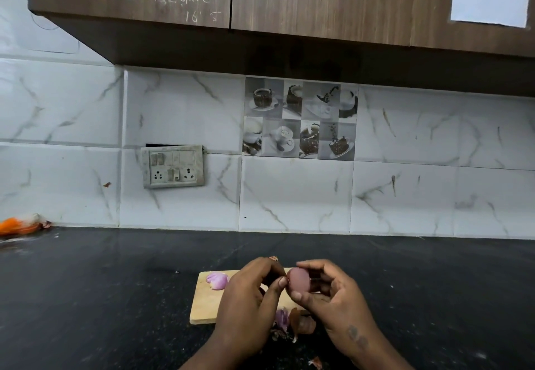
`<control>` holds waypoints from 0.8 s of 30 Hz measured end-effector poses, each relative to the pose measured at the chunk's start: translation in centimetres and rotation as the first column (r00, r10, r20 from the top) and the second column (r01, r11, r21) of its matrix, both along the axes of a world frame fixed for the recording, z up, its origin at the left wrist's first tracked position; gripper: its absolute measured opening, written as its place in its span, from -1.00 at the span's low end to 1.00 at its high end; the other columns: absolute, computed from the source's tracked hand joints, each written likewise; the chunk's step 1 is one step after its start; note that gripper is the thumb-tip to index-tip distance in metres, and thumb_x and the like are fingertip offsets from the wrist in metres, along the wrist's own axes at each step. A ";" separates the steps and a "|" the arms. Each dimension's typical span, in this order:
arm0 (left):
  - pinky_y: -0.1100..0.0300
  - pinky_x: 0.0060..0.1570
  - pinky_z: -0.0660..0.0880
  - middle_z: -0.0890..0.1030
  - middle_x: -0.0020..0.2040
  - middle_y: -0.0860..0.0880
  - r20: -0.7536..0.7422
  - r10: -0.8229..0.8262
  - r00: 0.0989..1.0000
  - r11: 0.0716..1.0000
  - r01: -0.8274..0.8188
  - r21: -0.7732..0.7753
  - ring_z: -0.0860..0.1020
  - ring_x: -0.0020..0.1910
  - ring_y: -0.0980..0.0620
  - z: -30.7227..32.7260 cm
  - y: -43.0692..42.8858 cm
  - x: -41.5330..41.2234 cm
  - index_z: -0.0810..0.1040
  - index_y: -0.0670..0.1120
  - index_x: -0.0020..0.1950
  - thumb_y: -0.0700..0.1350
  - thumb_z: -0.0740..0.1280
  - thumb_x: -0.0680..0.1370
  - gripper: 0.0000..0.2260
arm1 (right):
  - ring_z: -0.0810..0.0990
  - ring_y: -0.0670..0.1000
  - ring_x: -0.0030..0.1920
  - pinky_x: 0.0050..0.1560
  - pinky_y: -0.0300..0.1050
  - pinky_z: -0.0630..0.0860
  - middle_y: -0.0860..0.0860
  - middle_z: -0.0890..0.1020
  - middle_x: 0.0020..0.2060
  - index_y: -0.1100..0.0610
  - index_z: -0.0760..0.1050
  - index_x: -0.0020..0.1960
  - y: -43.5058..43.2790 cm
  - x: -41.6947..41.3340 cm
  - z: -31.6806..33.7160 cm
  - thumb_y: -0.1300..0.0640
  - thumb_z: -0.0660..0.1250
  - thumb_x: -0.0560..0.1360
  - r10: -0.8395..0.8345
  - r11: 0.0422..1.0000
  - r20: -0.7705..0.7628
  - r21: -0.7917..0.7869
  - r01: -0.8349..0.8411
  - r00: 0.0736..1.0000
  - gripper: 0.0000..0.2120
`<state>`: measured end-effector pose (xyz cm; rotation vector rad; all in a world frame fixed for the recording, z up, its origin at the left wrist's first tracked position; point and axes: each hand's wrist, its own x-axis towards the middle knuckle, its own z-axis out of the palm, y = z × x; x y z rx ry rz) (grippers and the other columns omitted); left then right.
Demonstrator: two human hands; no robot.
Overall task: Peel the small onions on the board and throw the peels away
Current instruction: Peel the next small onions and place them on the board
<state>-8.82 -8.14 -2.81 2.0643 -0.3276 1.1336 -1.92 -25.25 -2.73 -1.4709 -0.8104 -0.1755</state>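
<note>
A small wooden cutting board point(206, 300) lies on the black counter. My right hand point(333, 297) holds a small pink onion point(298, 280) above the board, fingers curled round it. My left hand point(249, 297) pinches at the onion's left side with thumb and forefinger, where a strip of dark skin shows. A peeled purple onion point(217, 280) rests at the board's far left corner. Loose peels and a purple piece point(285, 322) lie at the board's near edge, between my wrists.
The black counter point(115, 282) runs to a marble-tiled wall with a switch and socket plate point(172, 166). Orange scraps point(20, 224) lie at the far left by the wall. A peel point(315, 362) lies on the counter near my right forearm. Wooden cabinets hang overhead.
</note>
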 end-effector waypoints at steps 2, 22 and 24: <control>0.21 -0.27 0.46 0.55 -0.16 0.15 0.071 0.025 0.997 0.998 -0.029 0.058 0.55 -0.17 0.08 0.1 0.1 0.1 0.52 0.09 -0.11 -0.18 0.37 0.59 -0.83 | 0.73 0.12 -0.03 -0.05 0.08 0.66 0.09 0.75 -0.04 0.07 0.66 0.10 0.1 -0.1 0.1 0.13 0.62 0.30 0.018 1.000 -0.013 0.006 -0.018 1.000 -0.61; 0.44 -0.39 0.34 0.48 0.00 0.31 0.053 0.303 0.952 0.911 -0.305 0.278 0.49 -0.29 0.28 -0.5 -0.3 0.4 0.54 0.22 -0.04 0.15 0.37 0.47 -0.90 | 0.76 0.21 -0.01 -0.03 -0.07 0.70 0.00 0.74 0.08 0.03 0.55 0.34 0.1 -0.2 0.4 0.07 0.29 0.56 0.061 0.989 -0.112 0.142 -0.044 0.992 -0.64; 0.35 -0.35 0.46 0.48 0.02 0.33 0.061 0.279 0.958 0.922 -0.285 0.263 0.53 -0.25 0.25 -0.3 -0.3 0.3 0.52 0.26 0.06 0.14 0.37 0.51 -0.86 | 0.76 0.20 -0.03 -0.03 -0.05 0.69 0.01 0.74 0.07 0.00 0.53 0.36 0.0 -0.3 0.4 0.05 0.28 0.58 0.058 0.994 -0.096 0.102 -0.049 0.994 -0.64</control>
